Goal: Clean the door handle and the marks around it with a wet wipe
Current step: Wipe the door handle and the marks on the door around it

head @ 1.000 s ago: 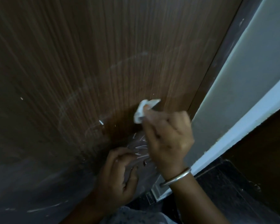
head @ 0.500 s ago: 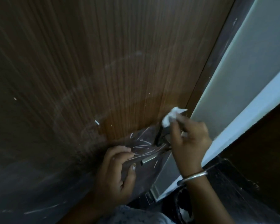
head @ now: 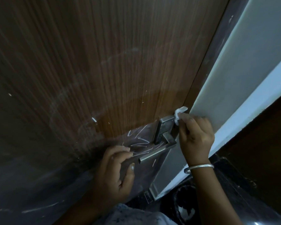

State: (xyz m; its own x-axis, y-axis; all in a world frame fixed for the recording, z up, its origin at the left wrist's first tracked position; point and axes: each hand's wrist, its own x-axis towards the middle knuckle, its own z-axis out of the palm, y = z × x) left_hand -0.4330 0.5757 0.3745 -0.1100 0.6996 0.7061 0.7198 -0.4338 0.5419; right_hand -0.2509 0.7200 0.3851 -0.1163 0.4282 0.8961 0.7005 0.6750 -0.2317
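A brown wooden door (head: pixel 104 62) fills the view. Its metal lever handle (head: pixel 154 154) and backplate (head: pixel 163 129) sit low at the door's right edge. White scribbled marks (head: pixel 139 140) cover the wood just left of the handle. My right hand (head: pixel 195 137) pinches a crumpled white wet wipe (head: pixel 178 113) and holds it against the top right corner of the backplate. My left hand (head: pixel 115 172) lies curled against the door below the marks, left of the lever's free end; whether it holds anything is hidden.
A pale door frame (head: pixel 234 78) and wall edge run diagonally right of the door. Dark floor (head: pixel 234 192) lies below at right. Faint arc-shaped smears and small white specks (head: pixel 94 119) are scattered over the door.
My right hand has carried the wipe from the door surface above the marks rightward to the backplate's top corner, uncovering the handle. The left hand stayed in place.
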